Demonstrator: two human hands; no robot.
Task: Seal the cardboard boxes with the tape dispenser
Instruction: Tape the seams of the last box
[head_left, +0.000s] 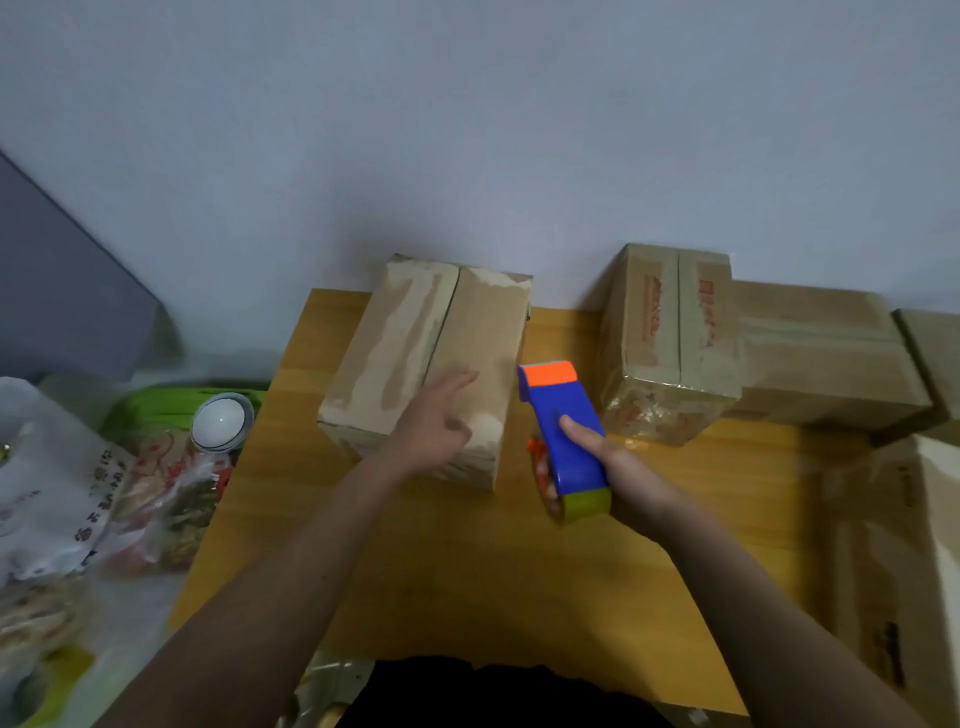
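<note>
A: Two hands over the wooden surface (467, 571), and several cardboard boxes up by the wall. Where's the tape dispenser?

B: In the right hand (631, 480). The grip is wrapped around the blue body of the tape dispenser (563, 441), thumb laid along the top, orange end pointing away from the person, yellow-green end nearest them. It sits just to the right of the near box.

A: And the left hand (434, 421)?

B: Fingers spread apart, nothing clamped in them, palm down over the near right part of the centre box (426, 358). The hand is blurred, so whether it presses on the cardboard or hangs just above it, I cannot tell.

A: That box?

B: Lying flat, flaps folded shut, a dark seam running down the middle of the top, pale patches on the cardboard.

A: To the right?

B: Another box with red print (670, 338), glossy at its near end, and more boxes (815, 353) crowded behind and beside it.

A: Left side?

B: Plastic bags (62, 499) and a round white lid (221, 421), off the surface.
</note>
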